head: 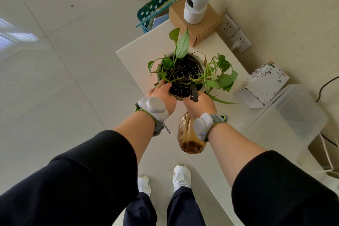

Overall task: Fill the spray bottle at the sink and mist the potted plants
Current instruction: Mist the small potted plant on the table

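A potted plant point(185, 71) with green leaves and dark soil stands in a pale round pot on a white table point(139, 57). My left hand point(161, 95) grips the near-left rim of the pot, fingers on the soil edge. My right hand point(200, 104) holds an amber glass spray bottle point(189, 137) by its black head. The black nozzle point(194, 93) points into the pot at the near rim. The bottle body hangs below my wrist with a little liquid at the bottom.
A white dome camera point(196, 2) sits on a cardboard box point(203, 24) at the table's far end. A patterned box point(264, 84) and a clear plastic bin point(291, 115) lie to the right. A teal basket point(152, 11) stands on the floor beyond the table.
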A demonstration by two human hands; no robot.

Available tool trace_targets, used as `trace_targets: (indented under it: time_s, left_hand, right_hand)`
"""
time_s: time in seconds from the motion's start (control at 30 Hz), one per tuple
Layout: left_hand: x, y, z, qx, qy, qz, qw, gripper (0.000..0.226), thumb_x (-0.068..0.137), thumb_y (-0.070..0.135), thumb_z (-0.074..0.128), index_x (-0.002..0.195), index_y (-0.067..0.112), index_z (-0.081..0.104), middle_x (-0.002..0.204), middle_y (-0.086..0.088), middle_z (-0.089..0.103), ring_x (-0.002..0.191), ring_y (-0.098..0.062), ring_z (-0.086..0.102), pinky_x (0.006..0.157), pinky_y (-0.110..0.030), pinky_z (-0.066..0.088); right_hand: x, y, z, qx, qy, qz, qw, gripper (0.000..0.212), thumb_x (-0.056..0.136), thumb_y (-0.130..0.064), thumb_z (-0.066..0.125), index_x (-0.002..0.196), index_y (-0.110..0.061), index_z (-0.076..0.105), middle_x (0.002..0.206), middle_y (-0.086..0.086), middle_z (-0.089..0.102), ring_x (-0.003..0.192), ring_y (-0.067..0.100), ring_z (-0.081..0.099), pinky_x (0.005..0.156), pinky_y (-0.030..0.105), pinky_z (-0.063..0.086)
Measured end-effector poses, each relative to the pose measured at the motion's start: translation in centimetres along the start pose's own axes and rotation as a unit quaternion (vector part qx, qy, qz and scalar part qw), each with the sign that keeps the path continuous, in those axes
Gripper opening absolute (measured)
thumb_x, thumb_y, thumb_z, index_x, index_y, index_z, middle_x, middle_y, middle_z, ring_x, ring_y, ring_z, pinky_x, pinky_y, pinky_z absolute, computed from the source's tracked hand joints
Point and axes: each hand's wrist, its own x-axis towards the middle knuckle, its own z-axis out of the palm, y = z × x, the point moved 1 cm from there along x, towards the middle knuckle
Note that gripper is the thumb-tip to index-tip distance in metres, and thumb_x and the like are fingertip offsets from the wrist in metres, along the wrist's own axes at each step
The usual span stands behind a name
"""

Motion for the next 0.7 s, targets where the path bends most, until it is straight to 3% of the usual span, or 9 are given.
trace_targets:
  time_s: [0.13, 0.33, 0.7]
  left_hand:
    - [-0.1, 0.2, 0.2, 0.004, -0.001, -0.005, 1.000, 0.048, 0.088, 0.008, 0.036, 0.135, 0.020, 0.043, 0.143, 0.001, 0.037, 0.129, -0.029, 0.032, 0.109, -0.033, 0.020]
    - [0.0, 0.1, 0.2, 0.002, 0.002, -0.021, 1.000, 0.050, 0.089, 0.005, 0.035, 0.136, 0.020, 0.042, 0.143, 0.003, 0.036, 0.130, -0.030, 0.031, 0.108, -0.032, 0.021]
    - [0.7, -1.2, -0.1, -0.003, -0.033, -0.041, 0.999, 0.058, 0.088, 0.004, 0.033, 0.140, 0.031, 0.036, 0.156, 0.011, 0.012, 0.139, -0.029, 0.022, 0.114, -0.036, 0.022]
  right_hand:
    - [0.0, 0.1, -0.1, -0.016, -0.008, 0.000, 1.000, 0.028, 0.079, -0.020, 0.050, 0.055, -0.018, 0.036, 0.050, 0.001, 0.038, 0.049, 0.021, 0.030, 0.048, 0.027, 0.022]
    - [0.2, -0.9, 0.6, 0.012, -0.048, -0.017, 0.999, 0.018, 0.077, -0.023, 0.050, 0.061, -0.021, 0.042, 0.055, 0.000, 0.044, 0.054, 0.022, 0.038, 0.054, 0.031, 0.032]
    - [0.4, -1.7, 1.8, -0.040, -0.088, -0.037, 0.995, 0.015, 0.076, -0.022, 0.052, 0.065, -0.019, 0.044, 0.058, 0.000, 0.048, 0.053, 0.019, 0.041, 0.052, 0.029, 0.033]
